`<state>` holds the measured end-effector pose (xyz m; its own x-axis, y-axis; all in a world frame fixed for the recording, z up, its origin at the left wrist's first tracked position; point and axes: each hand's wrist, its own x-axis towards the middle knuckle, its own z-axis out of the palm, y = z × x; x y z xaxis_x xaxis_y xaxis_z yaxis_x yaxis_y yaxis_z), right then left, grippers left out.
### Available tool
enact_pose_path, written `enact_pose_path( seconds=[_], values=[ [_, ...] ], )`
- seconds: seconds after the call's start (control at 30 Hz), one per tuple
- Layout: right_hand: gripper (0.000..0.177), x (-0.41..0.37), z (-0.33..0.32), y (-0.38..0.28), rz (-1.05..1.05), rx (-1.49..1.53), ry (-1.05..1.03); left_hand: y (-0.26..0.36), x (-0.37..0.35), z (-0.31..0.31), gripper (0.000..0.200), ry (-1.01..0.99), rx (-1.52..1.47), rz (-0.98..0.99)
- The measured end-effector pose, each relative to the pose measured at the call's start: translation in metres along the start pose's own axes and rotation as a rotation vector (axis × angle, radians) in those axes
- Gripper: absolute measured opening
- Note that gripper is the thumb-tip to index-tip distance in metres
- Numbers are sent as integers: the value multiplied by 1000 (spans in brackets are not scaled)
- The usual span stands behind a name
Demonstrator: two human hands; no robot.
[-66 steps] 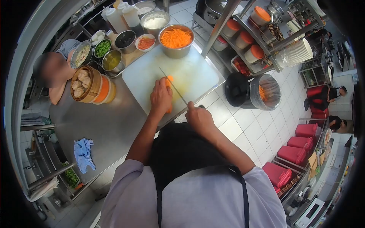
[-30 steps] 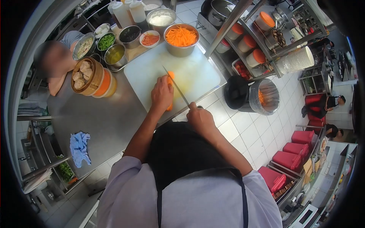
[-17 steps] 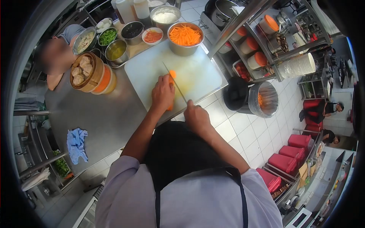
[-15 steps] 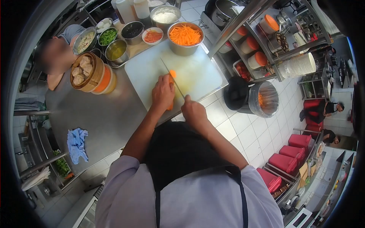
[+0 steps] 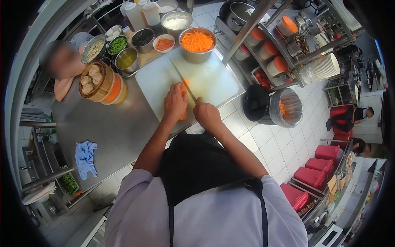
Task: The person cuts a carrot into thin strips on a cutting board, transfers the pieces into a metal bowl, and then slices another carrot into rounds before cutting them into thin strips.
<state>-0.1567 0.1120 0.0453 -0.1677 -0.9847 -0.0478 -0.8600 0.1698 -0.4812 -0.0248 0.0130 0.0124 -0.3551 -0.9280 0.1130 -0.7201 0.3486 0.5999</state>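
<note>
The carrot [image 5: 185,83] lies near the front edge of the board [image 5: 214,78], its long axis pointing away from the person. The left hand [image 5: 175,103] curls over it with fingers pressed together, leaving the far end bare. Just right of it, the right hand [image 5: 207,114] is fisted round the knife [image 5: 181,76], whose blade slants across that end.

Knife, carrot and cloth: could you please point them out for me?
knife [image 5: 181,77]: head view, middle of the blade.
carrot [image 5: 182,117]: head view, its near end.
cloth [image 5: 85,158]: head view, middle of the blue folds.
</note>
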Motion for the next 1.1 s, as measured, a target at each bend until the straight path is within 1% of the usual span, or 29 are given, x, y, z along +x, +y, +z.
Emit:
enact_pose_path(
  seconds=[0.1, 0.2, 0.33, 0.43, 0.6, 0.7, 0.83, 0.93, 1.03, 1.1],
  values=[
    [14, -8, -8, 2, -28, 9, 33, 3, -1, 0, 37, -3, 1, -9],
    [14, -13, -9, 4, -9, 1, 51, 2, 0, -3, 38, -26, 0, -19],
    [13, -6, -2, 9, -43, -28, 8, 9, -2, -6, 40, -1, -39, -22],
    [14, 6, 12, 13, -66, -96, -28, 8, -4, -4, 42, 66, -17, 77],
    [19, 9, 16, 15, -85, -144, -39, 9, 0, -6, 42, -34, 95, 82],
    [17, 9, 18, 14, -68, -152, -48, 12, 4, -8, 39, -74, 146, 99],
    [14, 6, 14, 14, -91, -155, 5, 19, 10, -14, 34, -133, 212, 120],
    [15, 1, 11, 15, -99, -119, 42, 16, 11, -10, 34, -124, 216, 135],
    [15, -3, 7, 16, -89, -97, 33, 15, 10, -6, 39, -127, 235, 121],
    [15, -5, 5, 16, -72, -80, 26, 15, 10, -6, 50, -118, 221, 126]
  ],
)
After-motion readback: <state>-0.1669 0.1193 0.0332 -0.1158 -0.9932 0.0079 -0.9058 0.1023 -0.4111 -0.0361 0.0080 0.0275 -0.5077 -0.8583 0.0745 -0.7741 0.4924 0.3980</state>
